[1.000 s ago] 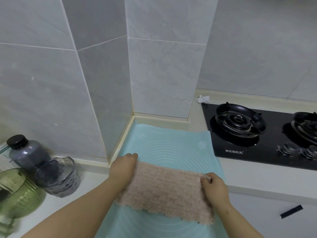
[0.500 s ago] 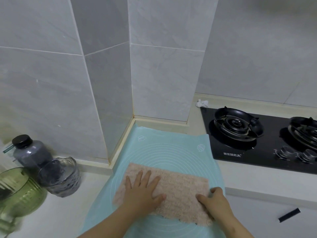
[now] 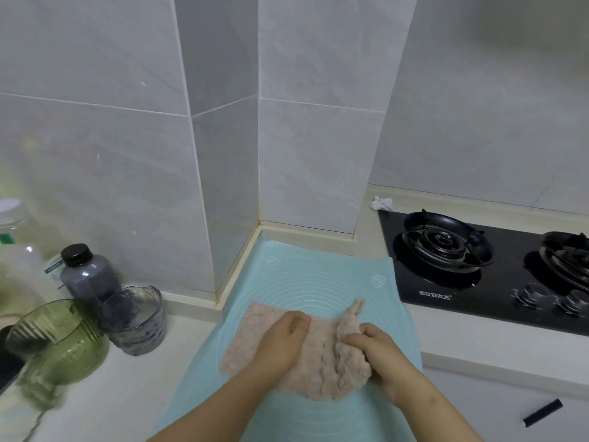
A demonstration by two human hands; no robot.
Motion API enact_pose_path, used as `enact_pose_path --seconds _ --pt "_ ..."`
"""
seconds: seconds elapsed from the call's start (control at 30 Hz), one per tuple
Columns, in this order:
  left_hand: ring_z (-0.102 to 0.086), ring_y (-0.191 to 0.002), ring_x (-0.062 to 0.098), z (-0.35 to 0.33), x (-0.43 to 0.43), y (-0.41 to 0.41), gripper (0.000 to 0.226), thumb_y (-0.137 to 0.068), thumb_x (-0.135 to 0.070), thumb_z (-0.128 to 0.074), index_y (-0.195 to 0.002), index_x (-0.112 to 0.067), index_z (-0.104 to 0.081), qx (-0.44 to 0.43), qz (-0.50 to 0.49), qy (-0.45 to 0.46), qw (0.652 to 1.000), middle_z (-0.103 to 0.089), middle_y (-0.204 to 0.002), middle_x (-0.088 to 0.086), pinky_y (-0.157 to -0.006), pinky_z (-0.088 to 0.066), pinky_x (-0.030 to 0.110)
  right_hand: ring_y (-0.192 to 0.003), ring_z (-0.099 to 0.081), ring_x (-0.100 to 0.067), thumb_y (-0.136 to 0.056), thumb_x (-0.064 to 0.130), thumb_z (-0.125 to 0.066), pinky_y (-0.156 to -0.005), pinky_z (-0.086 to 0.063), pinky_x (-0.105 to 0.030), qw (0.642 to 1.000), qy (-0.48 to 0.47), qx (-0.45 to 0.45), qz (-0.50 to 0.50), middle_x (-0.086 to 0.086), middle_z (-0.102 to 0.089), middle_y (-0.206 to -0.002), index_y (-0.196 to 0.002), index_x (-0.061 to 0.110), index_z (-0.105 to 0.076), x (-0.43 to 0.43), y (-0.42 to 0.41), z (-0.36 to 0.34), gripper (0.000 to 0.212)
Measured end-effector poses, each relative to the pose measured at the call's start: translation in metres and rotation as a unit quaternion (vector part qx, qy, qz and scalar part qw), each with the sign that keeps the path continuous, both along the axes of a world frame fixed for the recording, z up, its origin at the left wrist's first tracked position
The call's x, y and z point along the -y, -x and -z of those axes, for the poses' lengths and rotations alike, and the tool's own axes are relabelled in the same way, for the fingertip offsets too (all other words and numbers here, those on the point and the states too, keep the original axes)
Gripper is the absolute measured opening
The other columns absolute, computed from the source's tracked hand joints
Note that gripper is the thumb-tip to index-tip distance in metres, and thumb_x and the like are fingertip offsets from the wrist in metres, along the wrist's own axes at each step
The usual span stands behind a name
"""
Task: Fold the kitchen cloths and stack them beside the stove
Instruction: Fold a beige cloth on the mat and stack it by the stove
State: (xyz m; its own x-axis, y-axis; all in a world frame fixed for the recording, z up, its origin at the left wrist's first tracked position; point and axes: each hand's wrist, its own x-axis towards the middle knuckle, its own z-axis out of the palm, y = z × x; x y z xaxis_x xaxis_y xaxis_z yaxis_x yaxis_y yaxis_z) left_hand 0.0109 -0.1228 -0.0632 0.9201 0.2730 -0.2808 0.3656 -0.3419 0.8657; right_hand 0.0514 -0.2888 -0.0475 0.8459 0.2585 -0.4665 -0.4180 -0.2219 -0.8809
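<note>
1. Right hand [image 3: 373, 349] has switched from resting on the pink cloth [image 3: 322, 368] at its right edge to pinching that edge and lifting it leftward.
2. Left hand [image 3: 283, 342] sits mid-cloth, fingers bent now, not spread; can't tell if it grips.
3. Cloth's on the teal mat [image 3: 318, 275], just left of the stove [image 3: 478, 282].
4. Risk imo: fluffy fabric bunches against that left hand, so the fold lands crooked.

Dark bottle [image 3: 87, 279], grey cup [image 3: 135, 320] and green strainer [image 3: 60, 342] stand left of teal mat [image 3: 318, 275].
</note>
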Motion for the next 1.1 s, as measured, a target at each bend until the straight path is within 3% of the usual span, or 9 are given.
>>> enact_pose_path --seconds 0.07,0.17,0.27,0.4,0.57,0.73,0.97,1.03,1.1 --pt "-0.061 -0.079 0.018 -0.015 -0.008 -0.003 0.047 -0.094 -0.055 -0.033 -0.119 -0.020 -0.052 -0.023 -0.160 0.249 0.955 -0.063 -0.098 0.003 -0.066 -0.046 0.029 -0.071 -0.058 -0.020 -0.088 0.019 -0.058 -0.067 -0.045 -0.032 0.998 -0.035 -0.005 -0.057 -0.007 -0.064 -0.079 -0.085 0.013 -0.061 -0.019 0.004 -0.012 0.007" --pt "-0.061 -0.069 0.022 -0.028 -0.026 -0.002 0.056 -0.092 -0.061 -0.029 -0.122 -0.019 -0.049 -0.048 -0.175 0.378 0.908 -0.066 -0.094 0.013 -0.054 -0.045 0.027 -0.064 -0.055 -0.012 -0.095 0.029 -0.048 -0.063 -0.044 -0.025 0.988 -0.075 -0.046 -0.125 -0.001 -0.065 -0.080 -0.096 0.015 -0.065 -0.045 0.010 -0.021 0.022" --pt "-0.061 -0.067 0.020 -0.028 -0.037 0.002 0.040 -0.095 -0.036 -0.048 -0.133 -0.028 -0.040 -0.032 -0.131 0.274 0.952 -0.064 -0.104 0.019 -0.044 -0.041 0.021 -0.062 -0.056 -0.010 -0.095 0.027 -0.046 -0.060 -0.044 -0.021 0.990 -0.051 -0.046 -0.122 0.001 -0.065 -0.080 -0.100 0.015 -0.063 -0.059 0.012 -0.018 0.022" --pt "-0.043 -0.055 0.009 -0.004 -0.049 0.003 0.036 -0.084 0.002 -0.055 -0.107 -0.026 -0.057 -0.015 0.018 0.050 0.998 -0.044 -0.066 -0.002 -0.056 -0.037 0.021 -0.057 -0.053 -0.011 -0.091 0.021 -0.049 -0.053 -0.041 -0.020 0.997 0.009 -0.027 -0.077 0.000 -0.064 -0.073 -0.095 0.013 -0.061 -0.062 0.011 -0.005 0.015" --pt "-0.057 -0.088 0.007 -0.001 -0.049 0.004 0.013 -0.090 -0.018 -0.055 -0.086 -0.028 -0.063 -0.001 0.022 0.024 0.999 -0.060 -0.084 -0.014 -0.078 -0.041 0.016 -0.058 -0.054 -0.013 -0.092 0.017 -0.049 -0.053 -0.042 -0.021 0.998 0.004 -0.016 -0.060 -0.002 -0.066 -0.073 -0.096 0.010 -0.063 -0.067 0.012 0.001 0.016" --pt "-0.060 -0.084 0.011 0.000 -0.063 0.005 0.009 -0.079 -0.018 -0.069 -0.079 -0.027 -0.066 0.026 -0.091 0.018 0.995 -0.063 -0.083 -0.007 -0.072 -0.042 0.019 -0.056 -0.054 -0.015 -0.092 0.010 -0.051 -0.054 -0.045 -0.024 1.000 -0.019 0.011 -0.020 -0.007 -0.063 -0.073 -0.090 0.008 -0.063 -0.066 0.011 0.000 0.012" --pt "-0.054 -0.097 0.013 0.008 -0.089 0.014 0.036 -0.075 -0.025 -0.073 -0.108 -0.026 -0.058 -0.072 -0.033 -0.172 0.982 -0.051 -0.105 -0.005 -0.075 -0.040 0.019 -0.061 -0.053 -0.016 -0.088 0.009 -0.054 -0.057 -0.040 -0.025 0.997 0.058 0.036 -0.026 -0.004 -0.059 -0.075 -0.080 0.009 -0.059 -0.058 0.008 0.012 0.009" --pt "-0.053 -0.092 0.014 0.012 -0.088 0.015 0.040 -0.078 -0.025 -0.070 -0.115 -0.024 -0.055 -0.083 -0.014 -0.193 0.978 -0.052 -0.112 -0.001 -0.074 -0.043 0.021 -0.068 -0.054 -0.015 -0.087 0.016 -0.058 -0.065 -0.042 -0.027 0.993 0.100 0.046 -0.039 -0.001 -0.059 -0.084 -0.088 0.012 -0.058 -0.061 0.008 0.019 0.004" --pt "-0.056 -0.097 0.020 0.018 -0.085 0.015 0.045 -0.079 -0.026 -0.066 -0.121 -0.022 -0.050 -0.079 -0.022 -0.184 0.979 -0.049 -0.120 0.005 -0.079 -0.050 0.028 -0.077 -0.055 -0.016 -0.087 0.025 -0.060 -0.072 -0.044 -0.029 0.990 0.126 0.047 -0.044 -0.003 -0.058 -0.096 -0.106 0.013 -0.052 -0.065 0.009 0.027 0.023"
